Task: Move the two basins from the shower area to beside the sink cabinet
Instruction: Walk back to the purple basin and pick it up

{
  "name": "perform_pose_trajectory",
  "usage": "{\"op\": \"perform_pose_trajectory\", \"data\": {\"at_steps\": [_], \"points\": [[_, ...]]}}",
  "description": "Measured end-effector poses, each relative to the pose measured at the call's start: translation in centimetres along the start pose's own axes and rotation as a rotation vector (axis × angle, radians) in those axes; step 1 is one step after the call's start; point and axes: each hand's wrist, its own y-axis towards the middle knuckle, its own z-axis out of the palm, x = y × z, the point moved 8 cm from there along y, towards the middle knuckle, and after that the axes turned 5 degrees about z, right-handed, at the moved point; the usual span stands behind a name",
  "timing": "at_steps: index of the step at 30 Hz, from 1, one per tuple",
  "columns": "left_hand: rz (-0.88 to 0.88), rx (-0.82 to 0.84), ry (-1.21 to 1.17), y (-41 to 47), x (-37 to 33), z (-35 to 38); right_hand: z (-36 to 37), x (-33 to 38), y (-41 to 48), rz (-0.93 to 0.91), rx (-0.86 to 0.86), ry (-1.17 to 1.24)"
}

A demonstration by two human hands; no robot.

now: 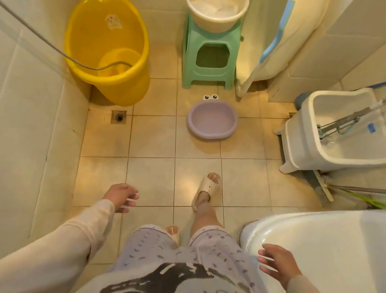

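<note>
Apparently just starting: stepping toward the round lilac plastic basin (212, 119) and cream plastic basin (216, 2), left hand (120, 196) and right hand (278, 265) both spread, carrying nothing.

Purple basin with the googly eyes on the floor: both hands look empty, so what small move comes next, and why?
Probably step forward and bend toward the round purple plastic basin. It sits upright on the tile floor ahead of the feet, nearer than the cream plastic basin on the green plastic stool. The left hand and right hand are open, holding nothing, and well short of it.
</note>
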Motion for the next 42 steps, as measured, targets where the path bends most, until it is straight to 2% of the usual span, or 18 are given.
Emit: {"op": "perform_pose_trajectory", "data": {"at_steps": [8, 13, 18, 28, 34, 42], "points": [[-0.213, -0.103, 0.075, 3.4, -1.1, 0.1, 3.5, 17.6, 3.0, -0.105, 0.095, -0.097], [-0.262, -0.144, -0.005, 5.3, -5.4, 1.2, 4.4, 27.4, 4.3, -0.184, 0.150, -0.189], [-0.278, -0.096, -0.078, 7.0, -12.4, 3.9, 5.1, 31.5, 5.8, -0.144, 0.158, -0.220], [-0.208, 0.022, 0.101, 17.0, -23.9, 8.4, 6.5, 37.7, 11.8, -0.082, 0.104, -0.279], [-0.129, 0.026, 0.092, 29.8, -27.1, 12.7, 7.3, 41.8, 21.7, -0.059, 0.025, -0.252], [-0.090, -0.019, 0.119, 51.4, -21.6, 21.0, 15.1, 43.0, 45.1, -0.044, -0.030, -0.344]]}}
